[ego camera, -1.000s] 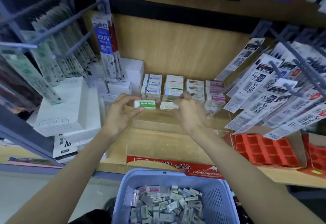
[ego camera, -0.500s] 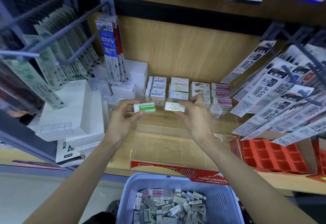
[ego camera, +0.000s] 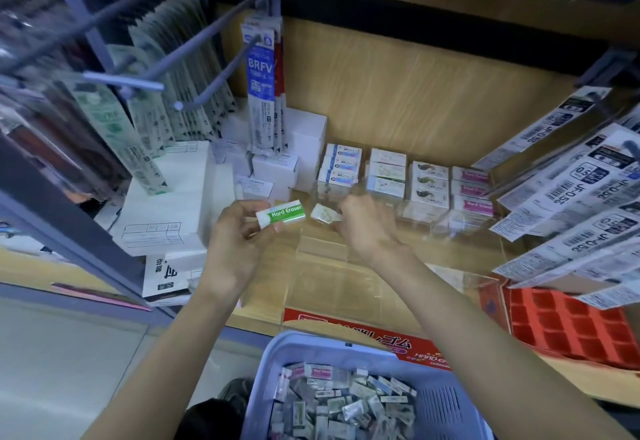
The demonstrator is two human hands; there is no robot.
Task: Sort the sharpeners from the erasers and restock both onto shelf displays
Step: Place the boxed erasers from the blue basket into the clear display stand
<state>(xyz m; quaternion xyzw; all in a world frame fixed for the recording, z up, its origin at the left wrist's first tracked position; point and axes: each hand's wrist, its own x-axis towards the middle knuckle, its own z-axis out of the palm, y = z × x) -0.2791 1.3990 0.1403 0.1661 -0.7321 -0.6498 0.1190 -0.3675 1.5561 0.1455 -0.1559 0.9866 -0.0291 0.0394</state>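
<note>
Okay: wood shelf (ego camera: 263,301), back panel (ego camera: 415,93) at 12. Left hand (ego camera: 239,238) pinches the green Hard Eraser (ego camera: 281,216) at centre. Right hand (ego camera: 363,228) pinches a pale packet (ego camera: 323,213) just beside it, over the clear display tray (ego camera: 325,249). Eraser stacks (ego camera: 388,176) at 1, white boxes (ego camera: 166,204) at 9, stock basket (ego camera: 311,342) at 6.

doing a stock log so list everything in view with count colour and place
green eraser: one, green-white, held, centre
pale eraser: one, whitish, held, centre
eraser stacks: four, blue, pale, grey, pink, shelf back
basket: one, lilac, bottom centre, full of small packs
white boxes: several, white, shelf left
hanging packs: many, white-black, hooks at right
red tray: one, red, shelf right
left hand: pinches green eraser
right hand: pinches pale eraser
</note>
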